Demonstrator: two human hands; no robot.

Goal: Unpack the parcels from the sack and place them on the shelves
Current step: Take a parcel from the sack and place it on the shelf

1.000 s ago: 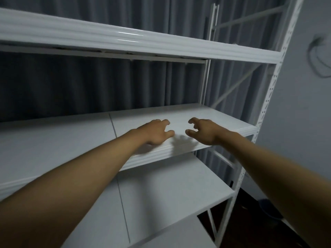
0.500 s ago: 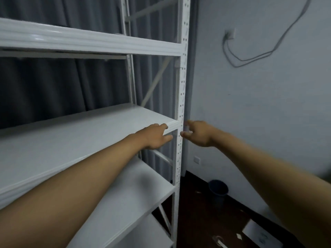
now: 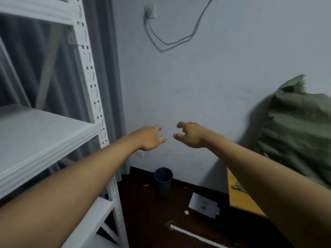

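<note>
A green woven sack [image 3: 297, 126] bulges at the right edge, standing on a yellowish wooden table [image 3: 238, 196]. The white metal shelving [image 3: 41, 133] fills the left side, its boards bare. My left hand [image 3: 148, 138] and my right hand [image 3: 191, 135] are stretched out side by side in mid-air in front of the wall, between the shelving and the sack. Both hold nothing, with fingers loosely curled. No parcel shows outside the sack.
A dark bin [image 3: 163, 178] stands on the dark floor by the wall. A white sheet marked with numbers [image 3: 204, 205] and a white strip [image 3: 195, 235] lie on the floor. A cable [image 3: 172, 42] hangs from a wall socket. Grey curtains hang behind the shelving.
The view has swung right from the shelf front to the wall; both empty hands left the middle shelf and travelled right, and the sack and table have come into view.
</note>
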